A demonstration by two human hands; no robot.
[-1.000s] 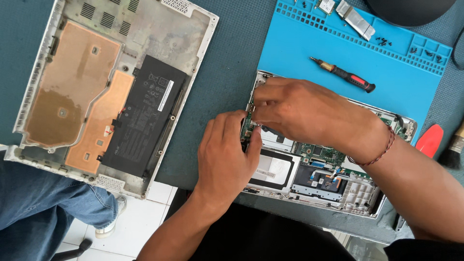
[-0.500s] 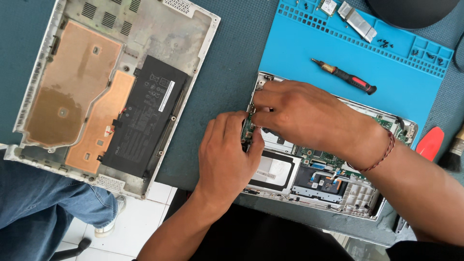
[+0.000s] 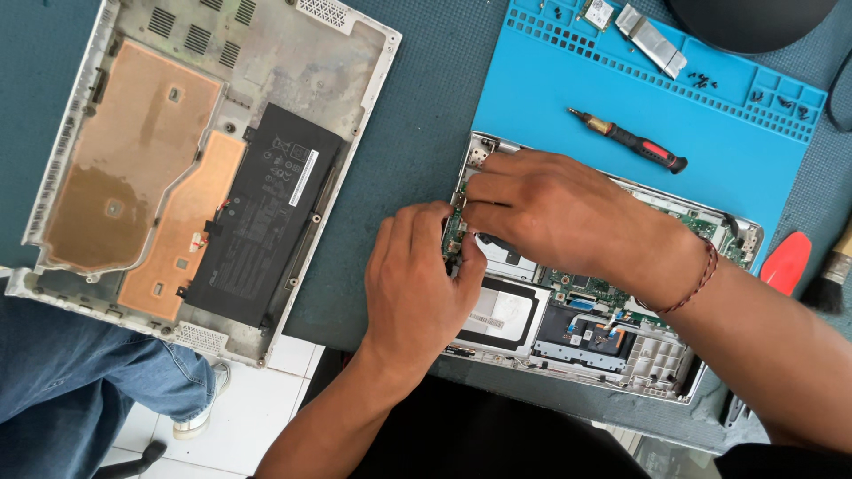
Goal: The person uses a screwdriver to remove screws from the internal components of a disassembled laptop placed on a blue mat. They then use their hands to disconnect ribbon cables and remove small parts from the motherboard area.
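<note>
- Two hands are at work on one opened laptop [image 3: 577, 328], which lies partly on one blue mat [image 3: 621, 98] and partly on the dark green table [image 3: 426, 115].
- The laptop has its inner parts facing up; its long axis runs from the upper left to the lower right of the picture, with the near long edge at the table edge.
- The left hand [image 3: 417, 284] is curled, with the thumb and fingers pinching at a small green board [image 3: 454, 232] at the left end of the laptop.
- The right hand [image 3: 550, 208] lies flat over the laptop from the right, and its fingertips [image 3: 475, 200] press down at the same place, just beside the left hand's fingers. What exactly they grip is hidden.
- One bracelet [image 3: 697, 284] of dark cord is around the right wrist.
- One screwdriver [image 3: 628, 140] with a black and red handle lies on the mat, its tip pointing to the upper left.
- One pale bottom cover [image 3: 266, 62] lies far left on the table, inner side up, with one black battery [image 3: 262, 217] on it.
- Several small black screws [image 3: 701, 80] sit in the compartments at the top of the mat.
- One red tool [image 3: 785, 262] and one brush [image 3: 830, 284] are at the right edge.
</note>
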